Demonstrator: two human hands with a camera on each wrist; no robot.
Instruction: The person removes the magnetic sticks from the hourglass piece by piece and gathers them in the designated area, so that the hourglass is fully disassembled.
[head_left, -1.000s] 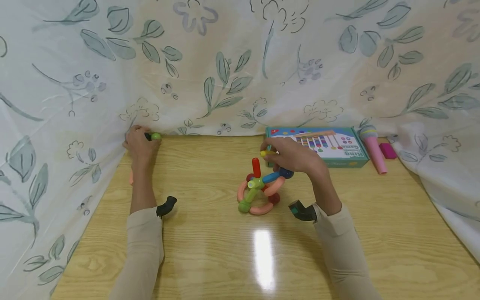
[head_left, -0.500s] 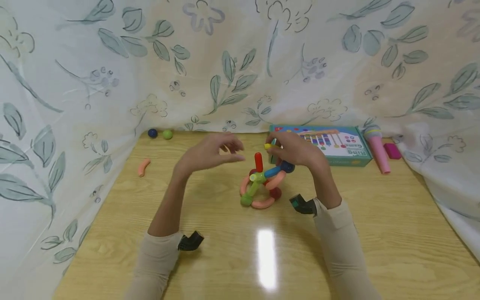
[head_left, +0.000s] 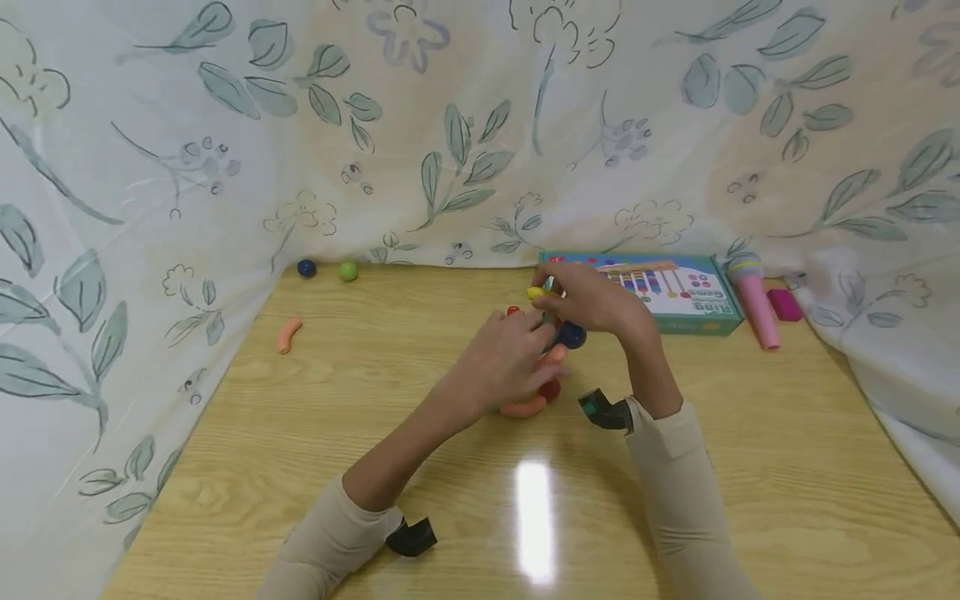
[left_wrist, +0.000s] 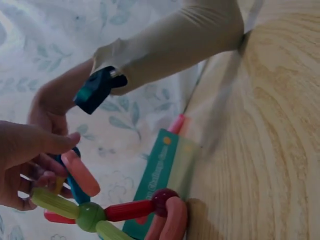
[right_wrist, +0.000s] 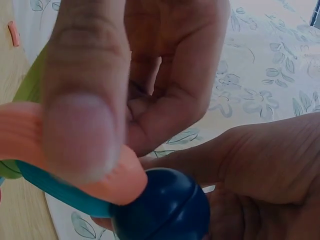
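Note:
A stick-and-ball building toy stands on the table, mostly behind my left hand (head_left: 491,367) in the head view. The left wrist view shows its green ball (left_wrist: 90,217), red stick (left_wrist: 129,210) and dark red ball (left_wrist: 165,201). My left thumb and fingers lie apart on either side of its blue stick (left_wrist: 79,189); in the right wrist view the thumb overlaps a salmon curved stick (right_wrist: 133,179). My right hand (head_left: 592,298) pinches a yellow stick (head_left: 536,293) between thumb and index finger, just above the dark blue ball (head_left: 572,336).
At the back left lie a loose blue ball (head_left: 307,268), a green ball (head_left: 348,272) and a salmon curved stick (head_left: 288,335). A game box (head_left: 675,292), a pink toy microphone (head_left: 756,300) and a magenta block (head_left: 784,305) stand back right, before a floral cloth (head_left: 450,125).
My left hand has left the blue and green balls at the back left and come across to the toy structure. The right hand stays nearly where it was, still pinching the yellow stick.

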